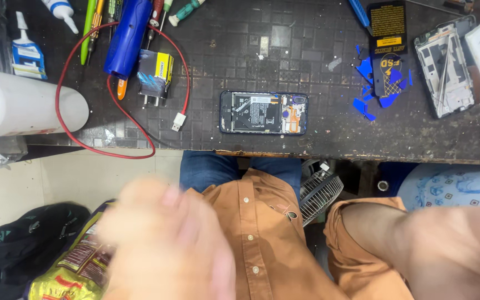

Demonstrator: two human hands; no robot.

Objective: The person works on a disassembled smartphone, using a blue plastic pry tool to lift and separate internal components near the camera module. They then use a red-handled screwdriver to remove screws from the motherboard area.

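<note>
Here, in the head view, the opened smartphone [264, 112] lies flat near the front edge of the dark workbench [306, 55], back cover off, its battery and orange flex parts showing. It is the one phone on the bench with its frame intact; a second, stripped phone chassis [445, 69] lies well to the right, at the far right end of the bench.

The left hand [168, 239] is a motion-blurred shape low in the frame, in front of the person's orange shirt [262, 233] and well below the bench edge. Its fingers look loosely spread and nothing shows between them, but the blur is too heavy to tell the grip for sure. The smartphone sits up and to the right of it, well apart. A yellow snack bag [68, 272] lies just beside this hand, at its left, and a black backpack [23, 239] lies on the floor further left.

The right hand itself falls outside the frame; only the bare forearm [445, 250] crosses the lower right corner, so its grip cannot be told. The smartphone lies up and to the left of that forearm, not touching it.

On the bench I count one red cable [123, 128] looping to a white plug, one yellow-and-black charger [155, 75], one blue tool [126, 36], two glue tubes at the upper left, and a scatter of blue plastic picks [370, 83]. A small fan [319, 191] sits under the bench edge.
</note>
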